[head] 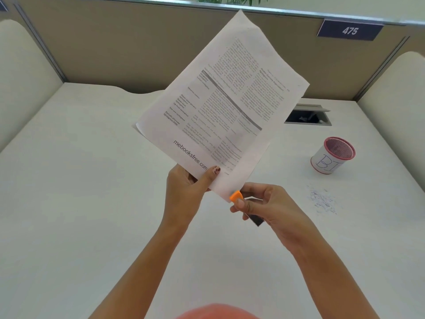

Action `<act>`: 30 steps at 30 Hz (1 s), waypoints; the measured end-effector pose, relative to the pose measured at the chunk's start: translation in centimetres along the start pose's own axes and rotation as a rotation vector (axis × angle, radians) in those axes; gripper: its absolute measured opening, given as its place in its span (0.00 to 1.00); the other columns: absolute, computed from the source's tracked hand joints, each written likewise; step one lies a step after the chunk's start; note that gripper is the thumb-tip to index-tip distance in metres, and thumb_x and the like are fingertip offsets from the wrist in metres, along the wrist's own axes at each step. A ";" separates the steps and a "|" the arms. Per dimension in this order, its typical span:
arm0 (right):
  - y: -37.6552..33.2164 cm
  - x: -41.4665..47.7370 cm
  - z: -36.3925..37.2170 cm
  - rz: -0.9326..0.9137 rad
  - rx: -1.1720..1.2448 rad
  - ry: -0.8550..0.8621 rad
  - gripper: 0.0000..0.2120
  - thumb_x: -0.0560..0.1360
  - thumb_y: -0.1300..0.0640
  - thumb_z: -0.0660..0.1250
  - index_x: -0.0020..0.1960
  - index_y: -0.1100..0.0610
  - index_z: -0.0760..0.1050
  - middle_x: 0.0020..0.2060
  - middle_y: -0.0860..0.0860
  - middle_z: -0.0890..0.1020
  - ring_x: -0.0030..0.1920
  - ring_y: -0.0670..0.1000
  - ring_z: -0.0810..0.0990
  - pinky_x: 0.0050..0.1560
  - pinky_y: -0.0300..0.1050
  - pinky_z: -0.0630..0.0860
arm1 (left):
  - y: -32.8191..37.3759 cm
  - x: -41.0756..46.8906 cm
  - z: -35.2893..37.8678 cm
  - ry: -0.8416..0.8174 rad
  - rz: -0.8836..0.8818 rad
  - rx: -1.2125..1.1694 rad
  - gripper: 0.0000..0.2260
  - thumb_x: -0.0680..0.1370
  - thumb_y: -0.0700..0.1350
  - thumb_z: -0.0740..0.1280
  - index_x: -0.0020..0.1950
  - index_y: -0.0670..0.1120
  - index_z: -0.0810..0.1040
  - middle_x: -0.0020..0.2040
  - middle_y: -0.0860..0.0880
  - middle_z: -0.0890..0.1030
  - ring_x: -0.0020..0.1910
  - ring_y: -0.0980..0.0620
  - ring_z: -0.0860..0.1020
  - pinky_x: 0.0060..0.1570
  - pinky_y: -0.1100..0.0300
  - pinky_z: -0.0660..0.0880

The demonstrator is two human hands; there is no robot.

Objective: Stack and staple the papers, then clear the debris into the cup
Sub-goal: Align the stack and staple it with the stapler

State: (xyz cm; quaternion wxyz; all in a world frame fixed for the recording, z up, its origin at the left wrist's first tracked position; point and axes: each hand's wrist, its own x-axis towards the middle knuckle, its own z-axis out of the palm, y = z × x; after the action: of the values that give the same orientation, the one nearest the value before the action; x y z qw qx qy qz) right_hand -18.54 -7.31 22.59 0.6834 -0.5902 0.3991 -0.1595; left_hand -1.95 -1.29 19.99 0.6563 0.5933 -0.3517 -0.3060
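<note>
A stack of printed white papers [225,97] is held up in the air over the desk, tilted, with my left hand [186,192] pinching its near edge, thumb on top. My right hand [266,206] grips a small stapler [243,203] with an orange tip and a dark body, set against the papers' lowest corner. A pink mesh cup [332,155] wrapped in a white label stands on the desk at the right. Small bits of paper debris [323,201] lie scattered on the desk in front of the cup.
The white desk [80,192] is enclosed by beige partition walls. A grey cable hatch [308,115] stands open at the back right, behind the papers. A dark sign reading 475 [349,31] hangs on the rear partition.
</note>
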 end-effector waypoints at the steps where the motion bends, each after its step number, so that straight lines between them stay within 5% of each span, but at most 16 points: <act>1: -0.1 0.0 0.0 -0.001 -0.003 -0.006 0.19 0.64 0.54 0.74 0.54 0.57 0.82 0.44 0.54 0.85 0.42 0.47 0.83 0.37 0.35 0.74 | 0.0 0.0 0.0 0.000 0.002 0.007 0.11 0.72 0.43 0.72 0.54 0.48 0.79 0.50 0.48 0.85 0.47 0.49 0.84 0.41 0.55 0.82; 16: -0.5 0.0 0.5 -0.031 0.033 0.046 0.18 0.60 0.56 0.78 0.48 0.61 0.83 0.35 0.53 0.84 0.35 0.49 0.80 0.34 0.36 0.73 | 0.9 -0.4 0.1 -0.005 0.020 -0.040 0.10 0.73 0.41 0.72 0.50 0.55 0.79 0.46 0.53 0.86 0.46 0.50 0.84 0.42 0.53 0.83; 30: -0.4 0.0 0.4 -0.060 0.089 0.098 0.06 0.65 0.66 0.75 0.42 0.64 0.82 0.33 0.57 0.82 0.33 0.50 0.81 0.35 0.36 0.75 | 1.2 -0.5 0.5 -0.014 0.016 -0.072 0.10 0.73 0.39 0.73 0.51 0.51 0.79 0.46 0.53 0.86 0.45 0.50 0.84 0.40 0.57 0.82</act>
State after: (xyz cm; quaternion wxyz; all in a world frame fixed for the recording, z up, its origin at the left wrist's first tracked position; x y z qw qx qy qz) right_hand -18.15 -7.09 23.00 0.6834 -0.5623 0.4067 -0.2265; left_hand -2.72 -1.03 21.17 0.6773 0.5642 -0.3495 -0.3174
